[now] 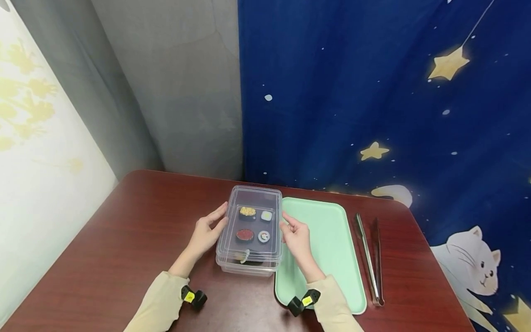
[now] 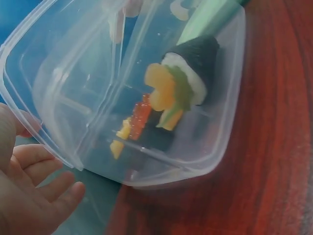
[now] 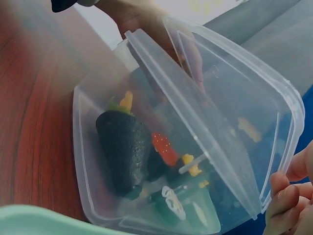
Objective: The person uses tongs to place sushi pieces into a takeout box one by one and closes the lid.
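A clear plastic box [image 1: 249, 272] with toy-like sushi in it stands on the table. Its clear lid [image 1: 257, 196] is tilted over it, raised at the far side. My left hand [image 1: 206, 234] grips the lid's left edge, and my right hand [image 1: 298, 238] pinches its right edge. Through the lid show a yellow-topped sushi [image 1: 247, 211], a red-topped sushi [image 1: 244, 235] and two round rolls, one a dark-rimmed roll [image 1: 263, 237]. A cone-shaped hand roll [image 2: 195, 61] lies at the box's near end, seen from its dark back in the right wrist view.
A pale green tray [image 1: 327, 221] lies right beside the box, under my right forearm. Metal tongs [image 1: 365, 258] rest to the right of the tray. The reddish-brown table [image 1: 145, 221] ends at curtains behind, one a blue starry curtain [image 1: 315, 92].
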`<state>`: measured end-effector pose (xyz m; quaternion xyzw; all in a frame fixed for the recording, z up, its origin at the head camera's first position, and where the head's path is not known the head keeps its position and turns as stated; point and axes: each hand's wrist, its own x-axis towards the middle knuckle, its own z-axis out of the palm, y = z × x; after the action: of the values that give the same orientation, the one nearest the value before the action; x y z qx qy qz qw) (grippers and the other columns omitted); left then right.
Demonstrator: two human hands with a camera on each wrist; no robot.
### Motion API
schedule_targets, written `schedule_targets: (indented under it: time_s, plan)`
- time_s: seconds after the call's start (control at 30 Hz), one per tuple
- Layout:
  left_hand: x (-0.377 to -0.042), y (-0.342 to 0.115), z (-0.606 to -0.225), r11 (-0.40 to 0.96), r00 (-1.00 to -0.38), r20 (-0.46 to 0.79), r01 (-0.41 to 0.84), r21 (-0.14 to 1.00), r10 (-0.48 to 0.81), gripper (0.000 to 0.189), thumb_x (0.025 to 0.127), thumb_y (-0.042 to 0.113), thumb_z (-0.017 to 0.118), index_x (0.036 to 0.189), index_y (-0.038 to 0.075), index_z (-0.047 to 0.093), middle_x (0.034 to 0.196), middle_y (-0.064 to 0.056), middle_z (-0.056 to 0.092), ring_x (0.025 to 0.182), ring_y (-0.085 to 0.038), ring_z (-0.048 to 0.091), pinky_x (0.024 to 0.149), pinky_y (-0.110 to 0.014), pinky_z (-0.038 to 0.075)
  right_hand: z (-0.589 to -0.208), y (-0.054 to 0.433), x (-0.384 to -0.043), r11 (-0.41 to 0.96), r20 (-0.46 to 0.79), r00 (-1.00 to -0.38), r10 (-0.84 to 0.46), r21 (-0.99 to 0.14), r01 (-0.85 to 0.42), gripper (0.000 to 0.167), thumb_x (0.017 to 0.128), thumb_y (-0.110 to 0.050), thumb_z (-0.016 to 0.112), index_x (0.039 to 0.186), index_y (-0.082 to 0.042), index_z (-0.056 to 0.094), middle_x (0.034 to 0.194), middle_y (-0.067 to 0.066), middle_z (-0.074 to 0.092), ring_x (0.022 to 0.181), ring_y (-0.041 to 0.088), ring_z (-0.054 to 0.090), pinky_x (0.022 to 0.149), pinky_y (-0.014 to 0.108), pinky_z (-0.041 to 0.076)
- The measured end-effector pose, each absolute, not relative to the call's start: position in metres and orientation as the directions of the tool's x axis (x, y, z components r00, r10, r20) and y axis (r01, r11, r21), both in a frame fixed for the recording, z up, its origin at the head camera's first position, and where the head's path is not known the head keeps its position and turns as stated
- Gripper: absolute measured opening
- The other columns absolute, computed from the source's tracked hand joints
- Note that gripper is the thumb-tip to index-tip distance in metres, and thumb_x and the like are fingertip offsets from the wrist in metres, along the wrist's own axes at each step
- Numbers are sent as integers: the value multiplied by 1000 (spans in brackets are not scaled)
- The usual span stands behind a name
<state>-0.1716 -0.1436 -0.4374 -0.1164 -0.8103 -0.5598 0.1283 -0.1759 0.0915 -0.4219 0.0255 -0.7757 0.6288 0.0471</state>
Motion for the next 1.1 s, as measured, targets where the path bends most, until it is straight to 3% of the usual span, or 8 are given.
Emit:
schedule_targets:
  time_s: [0.17,0.4,0.57,0.67,0.77,0.9,1.03,1.1]
  plan:
    - [-171,-144,-442,342,-938,340,344,875,72,37,88,-7,56,124,-17,49,131,-27,47,123,-37,43,88,-11,37,-422,92,-173,278,138,-990,17,-952,-128,32,88,4,56,119,13,56,42,-3,42,39,6,42,42,18,30]
    - [-172,-146,-451,346,-921,378,385,856,88,38,87,-8,57,123,-17,50,130,-29,47,119,-38,45,84,-28,47,-444,97,-177,343,173,-984,-41,-922,-176,35,87,5,58,120,14,55,43,-2,36,32,-6,26,39,18,25]
    - [-182,-153,-476,299,-925,368,380,875,97,41,89,-3,58,127,-13,49,134,-25,46,118,-36,46,81,-21,48,-467,103,-187,358,196,-979,-57,-911,-204,36,87,0,62,121,9,57,42,-5,34,34,-6,30,39,19,25]
    - [-187,-158,-480,284,-963,252,268,921,90,44,90,3,60,131,-6,50,135,-20,48,114,-33,52,80,-21,49,-465,108,-192,404,195,-977,-83,-890,-212,35,85,-3,65,119,6,61,43,-6,36,37,0,35,41,20,28]
    - [-194,-163,-469,303,-992,110,124,945,64,44,90,12,62,131,-3,52,130,-19,53,111,-31,56,83,-32,50,-457,114,-202,462,168,-983,-76,-867,-184,33,85,-6,66,116,5,63,49,-4,44,42,3,38,43,22,31]
    - [-216,-166,-458,305,-999,-40,-28,952,34,45,93,22,59,129,-4,52,122,-22,58,107,-30,59,82,-40,51,-450,114,-226,450,33,-999,-16,-892,-37,35,88,-13,63,120,1,61,65,4,57,46,7,43,45,24,36]
    - [-244,-161,-454,296,-986,-163,-152,943,16,47,94,28,56,127,-5,52,113,-22,62,88,-22,64,70,-32,54,-455,107,-255,367,-126,-991,40,-921,132,35,92,-24,58,119,-3,62,82,9,65,51,10,50,46,23,40]
    - [-257,-158,-452,314,-978,-206,-193,930,8,46,94,30,56,124,-5,55,105,-20,63,79,-17,63,65,-29,54,-457,104,-266,330,-171,-983,59,-926,181,34,92,-30,57,111,-2,65,80,7,64,53,10,52,47,23,41]
